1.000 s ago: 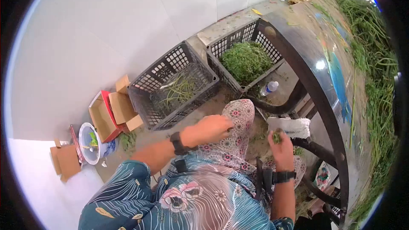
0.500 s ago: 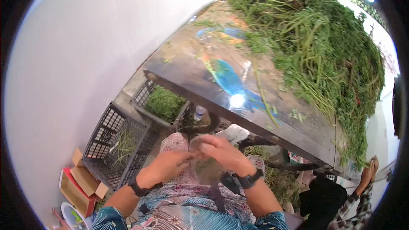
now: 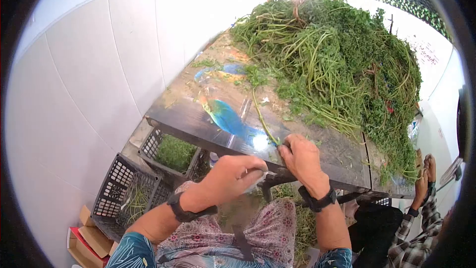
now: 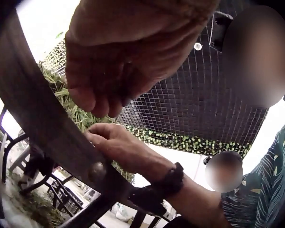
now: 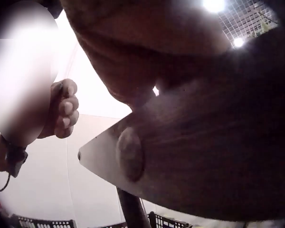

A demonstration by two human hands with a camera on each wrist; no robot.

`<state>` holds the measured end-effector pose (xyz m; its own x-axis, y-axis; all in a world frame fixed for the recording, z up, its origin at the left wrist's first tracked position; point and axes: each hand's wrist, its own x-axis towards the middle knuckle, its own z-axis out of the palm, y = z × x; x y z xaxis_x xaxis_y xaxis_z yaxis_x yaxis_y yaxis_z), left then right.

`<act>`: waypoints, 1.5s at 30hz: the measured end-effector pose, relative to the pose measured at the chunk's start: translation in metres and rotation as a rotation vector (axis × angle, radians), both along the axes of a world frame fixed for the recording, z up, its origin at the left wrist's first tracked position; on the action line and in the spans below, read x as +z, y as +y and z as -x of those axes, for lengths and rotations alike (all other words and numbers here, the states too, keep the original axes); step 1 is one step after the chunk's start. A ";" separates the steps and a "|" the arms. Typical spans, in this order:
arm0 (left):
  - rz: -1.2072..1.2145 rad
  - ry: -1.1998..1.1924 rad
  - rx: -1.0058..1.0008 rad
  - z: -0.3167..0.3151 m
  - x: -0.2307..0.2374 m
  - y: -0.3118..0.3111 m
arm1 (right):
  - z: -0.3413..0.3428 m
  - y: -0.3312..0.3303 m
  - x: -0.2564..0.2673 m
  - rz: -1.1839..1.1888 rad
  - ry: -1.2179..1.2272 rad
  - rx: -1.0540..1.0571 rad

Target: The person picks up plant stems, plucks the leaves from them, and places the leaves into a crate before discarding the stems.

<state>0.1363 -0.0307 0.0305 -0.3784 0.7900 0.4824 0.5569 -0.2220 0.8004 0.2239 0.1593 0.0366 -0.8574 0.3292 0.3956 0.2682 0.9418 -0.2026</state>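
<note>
My right hand (image 3: pixel 301 158) is at the front edge of the table (image 3: pixel 181 101), its thumb and index finger pinching the lower end of a long green stem (image 3: pixel 261 116). The leafy end of that stem lies further back on the tabletop. Just in front of the table, my left hand (image 3: pixel 230 177) is raised with curled fingers around a small dark thing, mostly hidden by the fingers. In the left wrist view its fingers (image 4: pixel 102 102) bend inward above the right hand (image 4: pixel 126 147). A big heap of leafy green stems (image 3: pixel 337 69) covers the back of the table.
Below, at left, a black crate (image 3: pixel 176 156) holds chopped greens and another black crate (image 3: pixel 119 188) has loose stems. An open red cardboard box (image 3: pixel 89 243) stands nearby. At far right another person's hands (image 3: pixel 424 173) are by the table. Plant scraps (image 3: pixel 302 228) litter the floor.
The view has swung from the crates up to the table. My right hand has left the left hand, let go of the bunch of greens it held, and reached forward to the stem.
</note>
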 end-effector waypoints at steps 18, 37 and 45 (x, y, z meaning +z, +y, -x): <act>0.000 -0.824 -0.122 -0.007 0.005 0.034 | -0.041 -0.049 -0.006 1.158 0.530 0.186; 0.154 -0.942 -0.151 -0.024 0.003 0.012 | -0.059 -0.056 -0.022 1.412 0.578 0.149; 0.337 -0.797 -0.155 -0.059 -0.030 -0.010 | -0.069 -0.051 -0.034 0.850 0.661 -0.005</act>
